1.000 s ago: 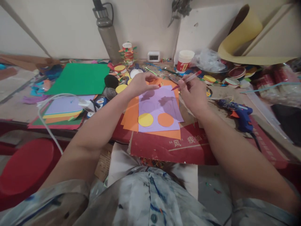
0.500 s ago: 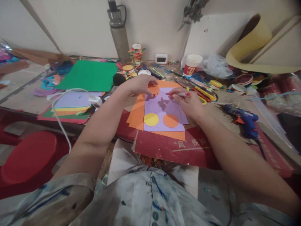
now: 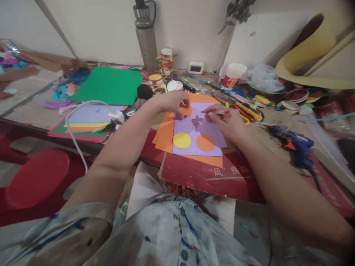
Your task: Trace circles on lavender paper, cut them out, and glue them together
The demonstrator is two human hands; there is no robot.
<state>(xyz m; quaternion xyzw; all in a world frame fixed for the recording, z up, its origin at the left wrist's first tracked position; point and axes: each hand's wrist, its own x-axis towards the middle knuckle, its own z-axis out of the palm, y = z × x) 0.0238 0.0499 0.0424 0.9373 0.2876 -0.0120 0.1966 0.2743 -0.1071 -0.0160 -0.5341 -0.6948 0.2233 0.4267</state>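
Note:
My left hand (image 3: 177, 103) curls its fingers around an orange disc (image 3: 187, 111) with a reddish edge, which sits near the top of a purple paper sheet (image 3: 194, 150). In my right hand (image 3: 226, 120) is a slim pen (image 3: 219, 112) with a red tip, pointing left above the same sheet. Faint round outlines show on the purple paper. Near its lower edge lie a yellow paper circle (image 3: 182, 140) and an orange paper circle (image 3: 205, 143). Orange sheets (image 3: 163, 138) stick out from underneath.
A red cardboard panel (image 3: 191, 173) lies under the papers. To the right is a blue glue gun (image 3: 302, 147); yellow-handled tools (image 3: 249, 111) lie closer. Behind stand a bottle (image 3: 146, 46), a paper cup (image 3: 233, 77) and a small clock (image 3: 195, 68). Green paper (image 3: 109, 85) lies left.
The camera view has turned slightly left, so everything appears a little farther right. Both hands keep nearly the same place over the purple sheet, with the same things in them.

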